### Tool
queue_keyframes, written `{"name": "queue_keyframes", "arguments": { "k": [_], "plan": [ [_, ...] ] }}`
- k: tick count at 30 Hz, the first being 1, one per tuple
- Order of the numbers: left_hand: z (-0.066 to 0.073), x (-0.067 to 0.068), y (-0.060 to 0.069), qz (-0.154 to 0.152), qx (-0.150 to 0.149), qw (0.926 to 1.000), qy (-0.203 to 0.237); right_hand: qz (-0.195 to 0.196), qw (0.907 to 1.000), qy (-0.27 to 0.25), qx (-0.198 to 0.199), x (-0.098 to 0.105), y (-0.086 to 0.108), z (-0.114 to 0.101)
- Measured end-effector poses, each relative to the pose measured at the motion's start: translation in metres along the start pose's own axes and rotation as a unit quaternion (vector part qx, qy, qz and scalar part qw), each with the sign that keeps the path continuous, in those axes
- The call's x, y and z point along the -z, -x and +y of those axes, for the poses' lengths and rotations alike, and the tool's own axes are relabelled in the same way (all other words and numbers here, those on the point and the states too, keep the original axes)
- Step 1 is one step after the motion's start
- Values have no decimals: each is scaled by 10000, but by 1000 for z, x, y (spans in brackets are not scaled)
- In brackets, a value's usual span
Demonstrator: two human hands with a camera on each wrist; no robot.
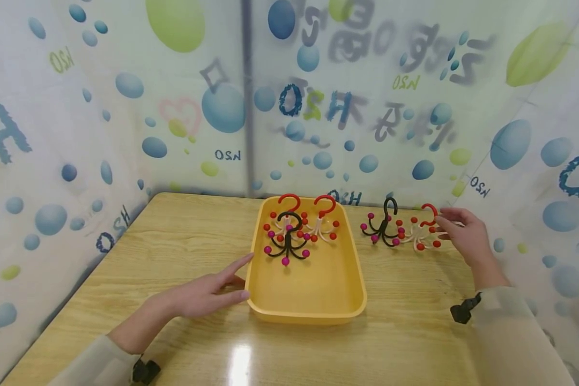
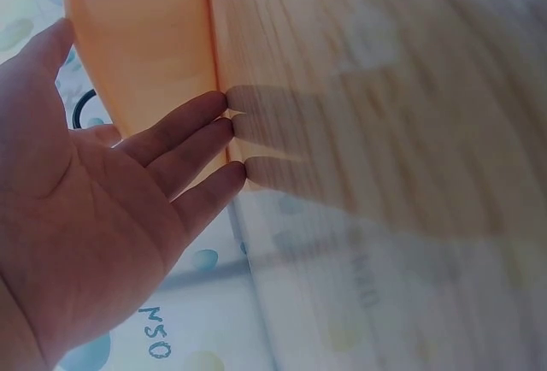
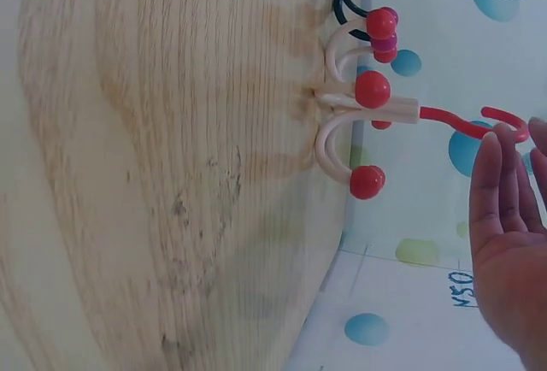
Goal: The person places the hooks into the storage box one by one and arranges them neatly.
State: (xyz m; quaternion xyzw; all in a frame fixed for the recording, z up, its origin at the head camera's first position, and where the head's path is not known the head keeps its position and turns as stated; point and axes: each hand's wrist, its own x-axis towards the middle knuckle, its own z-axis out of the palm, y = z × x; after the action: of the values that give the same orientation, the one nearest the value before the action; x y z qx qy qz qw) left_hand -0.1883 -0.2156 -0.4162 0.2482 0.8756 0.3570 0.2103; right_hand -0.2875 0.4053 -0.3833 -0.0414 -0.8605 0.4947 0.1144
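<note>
A yellow plastic tray (image 1: 309, 292) holds three octopus-shaped hooks with ball-tipped arms: a black hook (image 1: 288, 238) with magenta balls, and two pale ones with red tops, a left pale hook (image 1: 289, 202) and a right pale hook (image 1: 320, 228). My left hand (image 1: 202, 294) touches the tray's left side with fingers extended; in the left wrist view its fingertips (image 2: 226, 127) meet the tray's lower outer wall. Right of the tray, my right hand (image 1: 465, 236) pinches the red top of another pale hook (image 3: 410, 111), which stands on the table. Beside it stands another black hook (image 1: 383, 228).
The wooden table (image 1: 173, 230) runs back to a patterned curtain (image 1: 183, 134) with blue and green spots. More curtain closes in on the left and right. A bright glare lies on the table's front part.
</note>
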Motion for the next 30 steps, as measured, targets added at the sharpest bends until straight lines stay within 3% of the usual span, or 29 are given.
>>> {"name": "queue_keyframes", "arguments": {
  "k": [13,30],
  "plan": [
    [-1,0,0,18,-25,10000,9,304,9990,-56,-330,-18,-11,5],
    [-1,-1,0,45,3,10000,-58,527,9968,-596,-83,-17,-6,3]
  ]
}}
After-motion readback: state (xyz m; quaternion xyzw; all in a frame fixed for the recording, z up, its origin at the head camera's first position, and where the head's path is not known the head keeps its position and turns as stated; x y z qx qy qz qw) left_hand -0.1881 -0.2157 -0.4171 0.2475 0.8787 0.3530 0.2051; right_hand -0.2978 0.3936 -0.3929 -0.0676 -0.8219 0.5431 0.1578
